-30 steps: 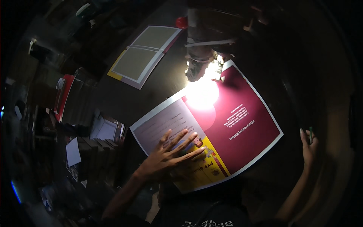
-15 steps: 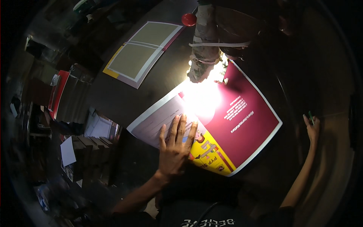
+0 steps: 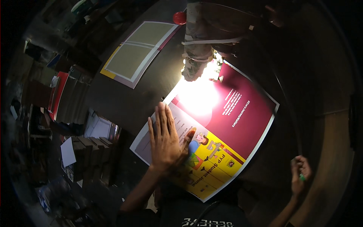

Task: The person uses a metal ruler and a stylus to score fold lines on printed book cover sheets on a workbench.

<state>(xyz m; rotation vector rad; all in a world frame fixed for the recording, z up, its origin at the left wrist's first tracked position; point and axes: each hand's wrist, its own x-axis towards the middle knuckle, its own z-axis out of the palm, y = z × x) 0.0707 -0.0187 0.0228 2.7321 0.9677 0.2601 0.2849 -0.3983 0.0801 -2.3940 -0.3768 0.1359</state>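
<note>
A printed cover sheet (image 3: 245, 117), maroon, yellow and pale lilac with a white border, lies at a slant under a bright lamp glow. My left hand (image 3: 164, 140) rests flat on its lilac part, fingers stretched toward the far edge and thumb out to the side. Off to the right, beyond the sheet, my right hand (image 3: 300, 170) is closed, with a small green thing at its fingers. A thin curved rod or cord (image 3: 281, 85) runs down toward this hand; whether the fingers grip it is too dark to tell.
A wrapped machine column (image 3: 197, 56) stands over the sheet's far edge, a red knob (image 3: 180, 18) beside it. A second cover with two grey-brown boards (image 3: 141, 55) lies at far left. Stacked boards (image 3: 89, 147) and a red-covered stack (image 3: 60, 94) are further left.
The sheet has turned and its yellow part has come nearer to me. My left hand has shifted left across it. My right hand has come down and nearer, fingers now curled.
</note>
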